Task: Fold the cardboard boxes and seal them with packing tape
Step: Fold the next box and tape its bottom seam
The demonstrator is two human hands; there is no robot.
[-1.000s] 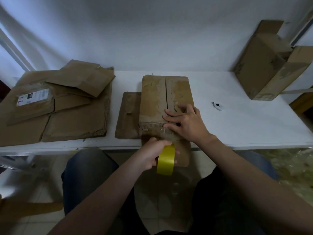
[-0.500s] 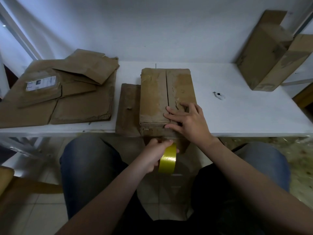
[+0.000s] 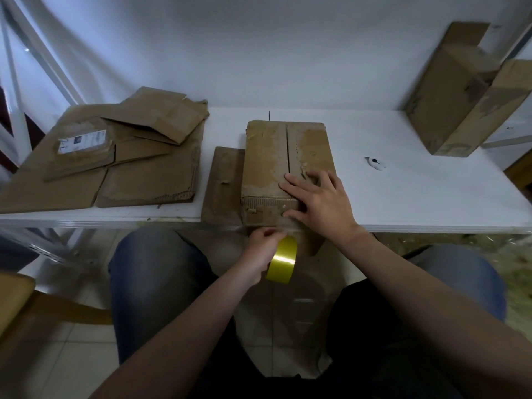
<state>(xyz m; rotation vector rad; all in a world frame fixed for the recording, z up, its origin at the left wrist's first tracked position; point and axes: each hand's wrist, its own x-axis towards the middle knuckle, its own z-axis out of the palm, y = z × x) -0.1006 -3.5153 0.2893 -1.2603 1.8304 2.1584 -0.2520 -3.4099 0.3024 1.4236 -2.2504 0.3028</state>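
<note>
Pressing on the worn brown cardboard box point(image 3: 276, 156), your right hand point(image 3: 319, 203) has barely shifted over the last second. Its fingers are straight and spread flat across the near end of the top, and the thumb reaches over the near edge. The box lies in the middle of the white table point(image 3: 417, 197) with its near end at the table's near edge. Its top flaps are closed, with a dark slit running from near to far between them. That slit looks bare, so I judge the sealing has hardly begun.

The small change is lower down. Your left hand point(image 3: 262, 251), fingers curled round the shiny yellow roll of packing tape point(image 3: 282, 260), has eased a little away from the box's near face. The roll now hangs just below the table edge. No strip shows between the roll and the cardboard, so you cannot tell whether the tape's end is already stuck.

My reading is that you are paying out tape to anchor it on the near face. The right hand would then need to clear the seam.

A flat brown cardboard flap point(image 3: 223, 185) lies touching the box on its left. Farther left is a pile of flattened brown cardboard sheets point(image 3: 115, 162). A small white object with a black dot point(image 3: 375, 163) rests to the right of the box. A folded brown cardboard box point(image 3: 457, 93) stands at the far right with a flap open.
</note>
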